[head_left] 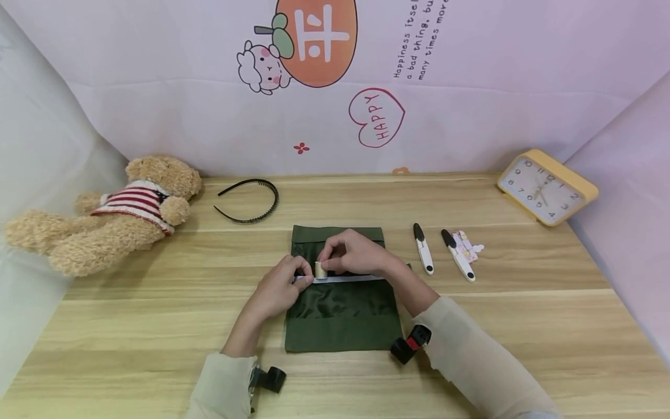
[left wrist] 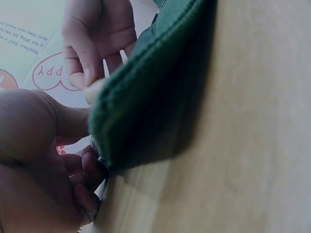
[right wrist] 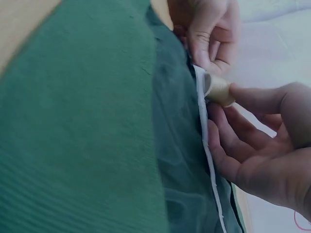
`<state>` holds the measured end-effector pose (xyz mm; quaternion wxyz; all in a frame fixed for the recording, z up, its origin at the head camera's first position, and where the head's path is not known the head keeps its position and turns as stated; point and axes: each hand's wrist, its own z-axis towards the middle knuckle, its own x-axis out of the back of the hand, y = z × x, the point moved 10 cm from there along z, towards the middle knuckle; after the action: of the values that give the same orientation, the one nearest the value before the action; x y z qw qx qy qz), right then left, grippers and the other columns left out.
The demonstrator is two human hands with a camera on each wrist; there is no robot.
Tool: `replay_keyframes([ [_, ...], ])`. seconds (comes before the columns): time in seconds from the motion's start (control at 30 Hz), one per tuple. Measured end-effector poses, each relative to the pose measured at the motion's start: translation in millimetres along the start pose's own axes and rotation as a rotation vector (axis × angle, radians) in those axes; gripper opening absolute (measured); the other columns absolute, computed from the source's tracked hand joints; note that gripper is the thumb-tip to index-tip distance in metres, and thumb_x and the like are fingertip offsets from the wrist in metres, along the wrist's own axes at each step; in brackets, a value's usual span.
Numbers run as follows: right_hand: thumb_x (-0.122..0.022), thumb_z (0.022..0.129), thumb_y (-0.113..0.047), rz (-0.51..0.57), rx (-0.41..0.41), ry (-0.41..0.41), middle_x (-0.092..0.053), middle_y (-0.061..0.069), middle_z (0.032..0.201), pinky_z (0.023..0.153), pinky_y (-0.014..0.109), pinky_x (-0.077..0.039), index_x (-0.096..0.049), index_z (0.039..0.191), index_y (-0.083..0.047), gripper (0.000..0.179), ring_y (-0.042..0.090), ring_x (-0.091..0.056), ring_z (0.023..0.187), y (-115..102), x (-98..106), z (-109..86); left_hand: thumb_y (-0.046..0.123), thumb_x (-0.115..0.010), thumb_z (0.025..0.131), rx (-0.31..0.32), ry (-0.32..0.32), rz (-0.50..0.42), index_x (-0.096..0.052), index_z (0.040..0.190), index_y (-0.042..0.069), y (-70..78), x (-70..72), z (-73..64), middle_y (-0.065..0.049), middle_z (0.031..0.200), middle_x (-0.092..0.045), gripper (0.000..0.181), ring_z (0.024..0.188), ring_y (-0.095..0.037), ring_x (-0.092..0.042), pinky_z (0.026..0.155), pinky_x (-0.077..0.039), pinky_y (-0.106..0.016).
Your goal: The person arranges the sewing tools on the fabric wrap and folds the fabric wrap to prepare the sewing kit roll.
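A dark green cloth piece (head_left: 342, 334) lies on the table, with a narrow white strip (head_left: 350, 279) running across its middle. At the strip's left end, my left hand (head_left: 279, 286) pinches the strip and cloth edge between thumb and fingers. My right hand (head_left: 358, 254) holds a small cream spool of thread (head_left: 321, 270) upright against the strip. In the right wrist view the spool (right wrist: 221, 91) sits between thumb and fingertips, its end right at the white strip (right wrist: 203, 114). The green cloth (left wrist: 146, 82) hides part of the spool in the left wrist view.
Right of the cloth lie two white thread snips (head_left: 424, 249) (head_left: 458, 256) with black caps, one over a small pink patterned item (head_left: 466, 241). A yellow clock (head_left: 546, 186) stands at the back right. A black headband (head_left: 274, 201) and a teddy bear (head_left: 136, 212) are at the left.
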<state>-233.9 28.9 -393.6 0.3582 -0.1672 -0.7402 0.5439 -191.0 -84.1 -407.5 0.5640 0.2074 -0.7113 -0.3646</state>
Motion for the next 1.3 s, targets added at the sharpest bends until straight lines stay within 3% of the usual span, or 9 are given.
replay_keyframes([
  [0.17, -0.065, 0.098, -0.001, -0.016, -0.002, 0.007, -0.072, 0.010, 0.090, 0.067, 0.031, -0.052, -0.073, 0.097, 0.001, 0.009, 0.024, -0.064, 0.074, 0, 0, -0.1, 0.008, -0.065, 0.100, -0.005, -0.012, -0.047, -0.061, 0.092, 0.012, 1.0, 0.9, -1.1, -0.006, 0.095, -0.052, 0.009, 0.082, -0.021, -0.048, 0.074, -0.040, -0.037],
  [0.4, -0.068, 0.096, -0.002, -0.056, -0.010, 0.062, -0.073, 0.006, 0.088, 0.066, 0.029, -0.053, -0.075, 0.096, 0.000, 0.007, 0.023, -0.067, 0.073, 1, 1, 3.5, 0.005, -0.065, 0.099, -0.057, -0.027, -0.080, -0.060, 0.091, 0.012, 4.6, 1.0, -0.1, -0.006, 0.092, -0.050, 0.012, 0.081, -0.021, -0.046, 0.075, -0.039, -0.036],
  [0.67, -0.073, 0.091, 0.001, -0.044, 0.055, 0.001, -0.073, 0.011, 0.106, 0.084, 0.032, -0.056, -0.075, 0.086, 0.000, 0.005, 0.024, -0.068, 0.106, -8, -3, 2.7, 0.004, -0.063, 0.099, -0.058, -0.040, -0.084, -0.059, 0.092, 0.010, 5.0, 0.3, -0.3, -0.007, 0.094, -0.051, 0.010, 0.086, -0.022, -0.047, 0.078, -0.041, -0.037],
  [0.77, -0.072, 0.093, -0.001, -0.068, 0.064, -0.014, -0.073, 0.010, 0.102, 0.082, 0.032, -0.056, -0.075, 0.092, 0.001, 0.003, 0.023, -0.069, 0.099, -10, -4, 2.4, 0.004, -0.063, 0.100, -0.051, -0.040, -0.077, -0.059, 0.093, 0.010, 3.9, 0.1, 0.2, -0.007, 0.094, -0.051, 0.010, 0.086, -0.022, -0.047, 0.077, -0.040, -0.037],
  [0.97, -0.067, 0.098, -0.005, -0.123, 0.018, -0.032, -0.074, 0.004, 0.097, 0.077, 0.029, -0.054, -0.076, 0.107, -0.001, 0.014, 0.014, -0.067, 0.085, -7, -6, 1.9, 0.006, -0.062, 0.101, -0.037, -0.039, -0.061, -0.058, 0.093, 0.011, 1.8, -1.0, 0.6, -0.005, 0.092, -0.050, 0.010, 0.082, -0.021, -0.047, 0.074, -0.039, -0.036],
  [1.3, -0.064, 0.100, -0.009, -0.257, -0.006, -0.099, -0.073, -0.001, 0.091, 0.069, 0.026, -0.049, -0.080, 0.102, -0.006, 0.016, 0.011, -0.059, 0.072, -5, -14, 3.5, 0.009, -0.062, 0.102, -0.005, -0.031, -0.024, -0.057, 0.094, 0.011, 0.0, -2.8, 0.4, -0.006, 0.094, -0.050, 0.009, 0.080, -0.021, -0.047, 0.072, -0.039, -0.036],
])
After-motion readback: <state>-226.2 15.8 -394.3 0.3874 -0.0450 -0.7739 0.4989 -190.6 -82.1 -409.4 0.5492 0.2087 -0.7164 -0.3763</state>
